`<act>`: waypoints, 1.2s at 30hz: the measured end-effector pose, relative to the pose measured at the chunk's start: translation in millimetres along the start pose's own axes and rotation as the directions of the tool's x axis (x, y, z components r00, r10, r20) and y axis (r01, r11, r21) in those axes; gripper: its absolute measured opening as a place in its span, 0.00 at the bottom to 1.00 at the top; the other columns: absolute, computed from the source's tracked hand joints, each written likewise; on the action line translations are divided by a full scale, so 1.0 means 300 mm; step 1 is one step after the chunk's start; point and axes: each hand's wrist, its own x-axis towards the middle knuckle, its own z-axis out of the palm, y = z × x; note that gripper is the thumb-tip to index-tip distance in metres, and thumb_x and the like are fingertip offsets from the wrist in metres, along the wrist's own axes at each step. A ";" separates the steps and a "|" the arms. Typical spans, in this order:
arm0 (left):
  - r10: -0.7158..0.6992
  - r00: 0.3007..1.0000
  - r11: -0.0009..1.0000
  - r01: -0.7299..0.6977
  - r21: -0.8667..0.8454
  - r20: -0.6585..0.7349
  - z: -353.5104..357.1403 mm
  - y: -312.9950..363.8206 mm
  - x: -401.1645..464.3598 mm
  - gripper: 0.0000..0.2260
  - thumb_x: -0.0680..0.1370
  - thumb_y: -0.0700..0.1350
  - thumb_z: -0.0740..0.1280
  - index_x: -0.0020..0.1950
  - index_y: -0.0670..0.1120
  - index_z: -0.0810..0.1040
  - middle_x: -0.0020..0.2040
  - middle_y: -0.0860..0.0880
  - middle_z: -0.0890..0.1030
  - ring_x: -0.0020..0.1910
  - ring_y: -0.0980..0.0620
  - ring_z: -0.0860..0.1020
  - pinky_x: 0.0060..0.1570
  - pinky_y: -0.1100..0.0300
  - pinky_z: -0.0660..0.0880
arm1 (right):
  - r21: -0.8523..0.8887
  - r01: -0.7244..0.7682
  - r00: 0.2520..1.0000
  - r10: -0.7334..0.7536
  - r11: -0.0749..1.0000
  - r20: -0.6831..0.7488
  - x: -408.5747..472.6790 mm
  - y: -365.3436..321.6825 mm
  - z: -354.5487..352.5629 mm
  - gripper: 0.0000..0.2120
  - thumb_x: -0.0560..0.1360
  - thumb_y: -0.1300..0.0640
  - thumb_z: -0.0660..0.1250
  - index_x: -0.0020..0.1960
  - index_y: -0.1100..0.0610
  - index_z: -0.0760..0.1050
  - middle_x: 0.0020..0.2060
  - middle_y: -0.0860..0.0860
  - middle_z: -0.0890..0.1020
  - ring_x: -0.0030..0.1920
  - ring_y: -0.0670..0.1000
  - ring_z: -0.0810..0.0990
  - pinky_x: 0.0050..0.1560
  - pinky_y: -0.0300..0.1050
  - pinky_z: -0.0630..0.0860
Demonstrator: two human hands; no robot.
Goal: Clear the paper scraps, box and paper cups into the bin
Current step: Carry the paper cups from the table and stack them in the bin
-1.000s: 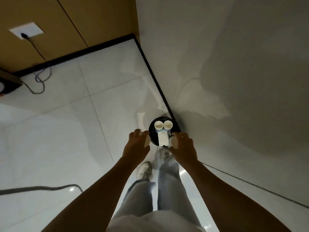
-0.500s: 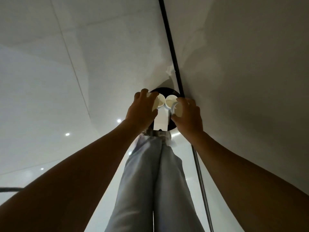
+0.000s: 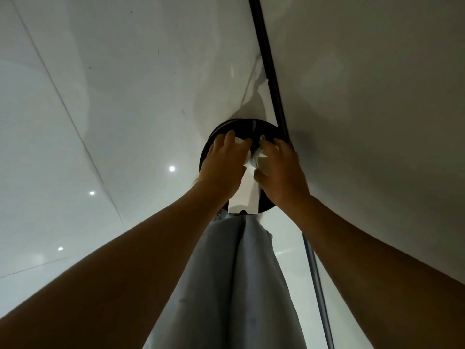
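Just above the bin (image 3: 266,127), seen past the person's pale trouser legs (image 3: 234,285), both hands are lowered over its round black mouth. On the bin's near rim rests the white box (image 3: 245,197), flat and partly poking out toward the legs. Over the bin's left half, the left hand (image 3: 224,165) curls its fingers round a paper cup (image 3: 240,142), of which only a sliver of white rim shows. Over the right half, the right hand (image 3: 279,170) is wrapped round the second paper cup (image 3: 263,161), its white side visible between thumb and fingers.

As a judgement, the task is near its close: the cups sit right at the opening but are not yet let go, and the box looks only half in. No paper scraps can be made out (they may lie under the hands or deeper in the bin).

Room is tight on the bin's far right, where the black skirting strip (image 3: 266,59) and the wall (image 3: 364,96) nearly touch its rim. To the bin's left and beyond it, the tiled floor (image 3: 100,96) lies open.
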 end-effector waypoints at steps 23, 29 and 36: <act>-0.345 0.937 0.938 0.347 0.016 -0.059 -0.564 0.102 -0.694 0.27 0.80 0.49 0.62 0.76 0.47 0.56 0.76 0.42 0.57 0.76 0.44 0.53 0.75 0.50 0.50 | -0.309 0.310 0.950 -0.285 0.899 0.125 -0.498 -0.499 -0.480 0.31 0.79 0.50 0.62 0.77 0.51 0.52 0.77 0.54 0.55 0.76 0.59 0.54 0.74 0.57 0.60; -0.582 0.807 0.810 0.565 -0.156 -0.099 -0.708 0.256 -1.085 0.22 0.79 0.46 0.62 0.72 0.46 0.63 0.69 0.45 0.68 0.69 0.46 0.65 0.68 0.55 0.63 | -0.434 0.539 0.842 -0.450 0.722 0.297 -0.863 -0.650 -0.605 0.32 0.77 0.51 0.65 0.76 0.50 0.53 0.76 0.56 0.57 0.75 0.61 0.55 0.72 0.58 0.57; -0.796 0.590 0.597 0.727 -0.340 -0.136 -0.669 0.362 -1.547 0.20 0.79 0.46 0.60 0.71 0.47 0.64 0.67 0.47 0.69 0.67 0.48 0.67 0.67 0.57 0.63 | -0.478 0.739 0.665 -0.627 0.474 0.406 -1.220 -0.767 -0.572 0.29 0.76 0.56 0.63 0.74 0.51 0.57 0.74 0.55 0.61 0.72 0.58 0.60 0.71 0.56 0.61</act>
